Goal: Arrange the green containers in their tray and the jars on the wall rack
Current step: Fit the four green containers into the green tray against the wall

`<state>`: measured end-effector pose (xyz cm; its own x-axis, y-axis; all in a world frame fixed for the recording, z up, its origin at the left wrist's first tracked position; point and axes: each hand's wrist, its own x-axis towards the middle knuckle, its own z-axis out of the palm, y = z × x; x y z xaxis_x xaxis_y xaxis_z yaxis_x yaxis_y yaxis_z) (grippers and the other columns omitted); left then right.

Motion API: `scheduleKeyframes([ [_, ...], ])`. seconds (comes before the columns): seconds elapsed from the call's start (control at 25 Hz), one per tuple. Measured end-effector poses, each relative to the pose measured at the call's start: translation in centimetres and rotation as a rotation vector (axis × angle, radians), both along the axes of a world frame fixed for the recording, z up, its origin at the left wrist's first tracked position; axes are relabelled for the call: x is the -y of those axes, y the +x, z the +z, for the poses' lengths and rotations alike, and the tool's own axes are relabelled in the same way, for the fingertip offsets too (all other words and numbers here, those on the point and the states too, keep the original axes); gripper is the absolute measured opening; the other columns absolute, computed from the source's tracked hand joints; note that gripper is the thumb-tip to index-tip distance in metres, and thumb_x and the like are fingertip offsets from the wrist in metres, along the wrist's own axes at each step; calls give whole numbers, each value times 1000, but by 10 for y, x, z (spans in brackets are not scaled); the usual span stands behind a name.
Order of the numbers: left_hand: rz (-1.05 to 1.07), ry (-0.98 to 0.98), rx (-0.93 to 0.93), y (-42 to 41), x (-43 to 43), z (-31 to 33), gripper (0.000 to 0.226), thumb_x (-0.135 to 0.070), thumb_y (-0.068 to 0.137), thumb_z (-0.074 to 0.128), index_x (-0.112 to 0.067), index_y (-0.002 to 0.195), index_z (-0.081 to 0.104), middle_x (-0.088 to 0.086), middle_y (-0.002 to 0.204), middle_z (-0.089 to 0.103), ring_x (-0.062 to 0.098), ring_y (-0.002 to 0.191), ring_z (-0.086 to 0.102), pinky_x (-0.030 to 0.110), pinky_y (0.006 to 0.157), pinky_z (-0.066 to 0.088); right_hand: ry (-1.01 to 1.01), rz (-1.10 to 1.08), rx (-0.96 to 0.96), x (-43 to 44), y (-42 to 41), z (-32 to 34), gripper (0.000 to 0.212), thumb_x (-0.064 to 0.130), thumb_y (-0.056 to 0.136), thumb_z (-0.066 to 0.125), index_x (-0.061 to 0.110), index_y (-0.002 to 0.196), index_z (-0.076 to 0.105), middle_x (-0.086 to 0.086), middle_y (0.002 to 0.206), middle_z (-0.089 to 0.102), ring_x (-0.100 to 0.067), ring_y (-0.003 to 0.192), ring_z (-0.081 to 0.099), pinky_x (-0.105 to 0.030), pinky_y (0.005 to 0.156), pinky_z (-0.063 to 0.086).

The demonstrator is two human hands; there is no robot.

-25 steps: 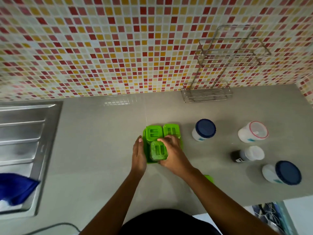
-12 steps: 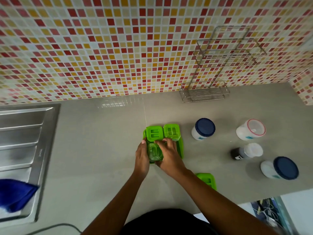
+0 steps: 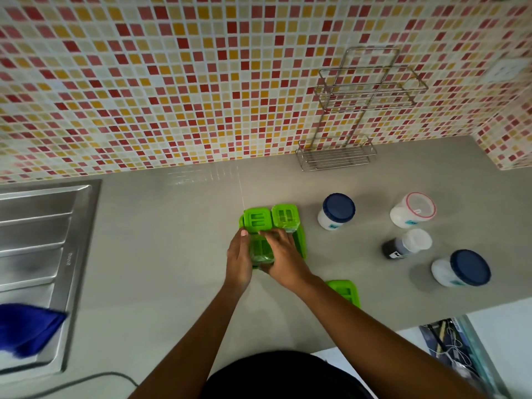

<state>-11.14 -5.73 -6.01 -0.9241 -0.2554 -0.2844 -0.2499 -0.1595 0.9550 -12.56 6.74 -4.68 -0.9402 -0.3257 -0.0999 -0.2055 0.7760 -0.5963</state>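
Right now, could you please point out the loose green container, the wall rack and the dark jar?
Loose green container point(image 3: 345, 292): head view, on its lid.
Wall rack point(image 3: 336, 156): head view, on the lower shelf's wire floor.
Dark jar point(image 3: 395, 248): head view, on its dark body.

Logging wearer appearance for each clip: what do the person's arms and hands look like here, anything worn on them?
Both forearms are bare to the bottom of the picture, with no sleeves in view. The left hand and right hand wear no gloves, and no rings, watch or bracelet show. A pale thumbnail shows on the left hand. A dark garment covers the torso below.
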Motion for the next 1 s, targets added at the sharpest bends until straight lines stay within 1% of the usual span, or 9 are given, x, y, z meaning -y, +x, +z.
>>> scheduleKeyframes([
  [0.08,68,-139,-70,12,-9,7,45,-45,99,39,-20,133,56,1,131,62,14,124,56,32,103,44,-87,-20,-7,-9,5,7,71,20,77,79,18,141,47,-8,140,44,-26,133,40,-35,112,37],
  [0.16,111,-218,-97,26,-24,13,53,-50,96,41,-21,139,50,-2,139,55,9,130,50,27,107,39,-177,-87,-52,-24,13,15,59,17,82,74,19,136,51,-7,136,49,-23,130,45,-33,110,40],
  [0.24,55,-183,-119,37,-46,18,53,-49,95,43,-20,138,51,-6,138,55,-1,128,49,17,104,39,-227,-180,-137,-46,23,23,47,17,86,70,20,131,55,-5,130,55,-21,123,50,-28,105,43],
  [0.4,-121,-73,-53,56,-91,12,36,-32,100,48,-18,131,59,-4,134,60,-13,118,52,5,97,37,-230,-332,-235,-101,51,28,42,16,86,70,15,126,59,-7,123,60,-24,115,54,-33,102,44],
  [0.48,-183,-81,11,64,-104,2,34,-28,101,48,-17,131,60,-2,134,60,-7,122,53,10,102,37,-225,-373,-169,-124,66,24,47,22,84,74,17,128,57,-4,127,58,-22,118,51,-32,104,43],
  [0.6,-253,-56,112,71,-127,-13,34,-27,101,48,-16,131,60,2,135,61,18,128,54,38,112,39,-219,-380,73,-157,90,13,71,36,77,79,26,138,45,0,141,46,-16,129,40,-28,109,38],
  [0.68,-278,-53,165,75,-137,-19,34,-29,101,47,-17,130,60,4,135,61,21,128,54,46,112,39,-190,-337,189,-170,102,3,87,41,71,83,32,144,36,2,150,35,-15,136,33,-30,111,35],
  [0.88,-319,-70,228,80,-148,-28,40,-38,101,45,-18,132,59,5,137,59,21,130,52,50,113,38,-155,-280,300,-184,117,-18,100,32,70,82,50,146,20,9,159,18,-18,142,24,-29,109,29],
  [1.0,-331,-69,218,79,-149,-27,30,-41,101,43,-30,120,64,-3,125,65,19,123,57,44,110,42,-190,-277,291,-181,110,-19,94,20,72,82,40,147,29,0,155,29,-20,139,33,-34,113,36],
])
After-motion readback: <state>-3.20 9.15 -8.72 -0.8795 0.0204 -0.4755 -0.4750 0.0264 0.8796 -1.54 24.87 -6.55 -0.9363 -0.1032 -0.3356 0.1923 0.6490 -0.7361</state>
